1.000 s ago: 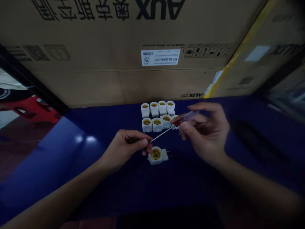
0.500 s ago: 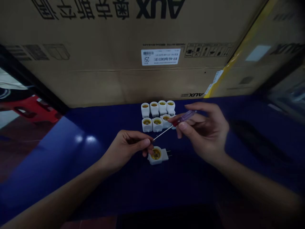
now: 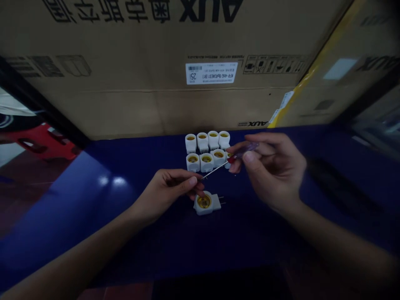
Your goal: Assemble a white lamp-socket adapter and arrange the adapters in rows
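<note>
Screwdriver (image 3: 231,159) in the right hand (image 3: 275,171) slants down toward the left hand (image 3: 168,187) above a blue table (image 3: 187,250). The right thumb and fingers close around its purple handle (image 3: 251,146), while the thin metal shaft (image 3: 216,170) reaches across to the left hand. There, thumb and forefinger are drawn together at the shaft's end, the other fingers loosely curled; whether they pinch the tip itself or some small part beside it is too fine to tell. Just below those fingers, a white bulb socket (image 3: 205,203) lies on the table, its yellow-lined opening facing up and its two-pronged plug (image 3: 216,201) pointing toward the right. Farther back stand eight more white sockets in two rows of four, a far row (image 3: 203,143) and a near row (image 3: 206,162), the rightmost near one partly hidden by the right hand. Behind them rises a cardboard box (image 3: 125,104) with upside-down AUX lettering and a white label (image 3: 211,73).
</note>
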{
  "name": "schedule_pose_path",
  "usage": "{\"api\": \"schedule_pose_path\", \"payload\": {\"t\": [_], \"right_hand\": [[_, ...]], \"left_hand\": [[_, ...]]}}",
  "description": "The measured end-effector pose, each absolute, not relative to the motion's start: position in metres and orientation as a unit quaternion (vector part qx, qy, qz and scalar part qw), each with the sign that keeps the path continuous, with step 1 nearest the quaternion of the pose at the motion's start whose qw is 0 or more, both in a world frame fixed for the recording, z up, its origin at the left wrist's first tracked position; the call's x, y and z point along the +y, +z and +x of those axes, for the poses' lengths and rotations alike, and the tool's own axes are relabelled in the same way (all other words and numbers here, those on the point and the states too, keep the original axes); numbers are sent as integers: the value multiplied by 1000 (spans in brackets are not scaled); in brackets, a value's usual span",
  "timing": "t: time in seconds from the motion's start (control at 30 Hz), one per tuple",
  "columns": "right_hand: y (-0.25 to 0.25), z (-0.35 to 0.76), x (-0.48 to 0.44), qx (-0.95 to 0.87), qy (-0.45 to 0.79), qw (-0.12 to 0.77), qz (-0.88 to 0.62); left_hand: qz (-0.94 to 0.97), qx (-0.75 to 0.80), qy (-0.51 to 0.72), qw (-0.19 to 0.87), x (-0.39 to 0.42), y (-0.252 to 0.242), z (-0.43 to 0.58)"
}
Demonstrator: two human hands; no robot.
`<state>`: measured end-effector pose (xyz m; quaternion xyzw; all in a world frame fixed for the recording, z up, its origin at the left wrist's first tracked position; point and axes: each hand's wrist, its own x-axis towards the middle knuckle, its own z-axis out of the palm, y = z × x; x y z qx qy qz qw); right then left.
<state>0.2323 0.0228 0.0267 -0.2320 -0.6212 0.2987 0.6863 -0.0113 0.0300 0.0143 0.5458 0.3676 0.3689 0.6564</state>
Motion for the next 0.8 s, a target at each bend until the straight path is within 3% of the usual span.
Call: {"api": "schedule_pose_path", "payload": {"t": [0.57,0.67,0.8], "right_hand": [[28,234,21,-613,299,682,-264],[29,236,21,-614,294,683,-266],[31,238,18,-616,290,682,-266]], "left_hand": [[564,365,350,652,31,13,-10],[601,400,371,584,30,16,-11],[705,422,392,413,31,22,-20]]}}
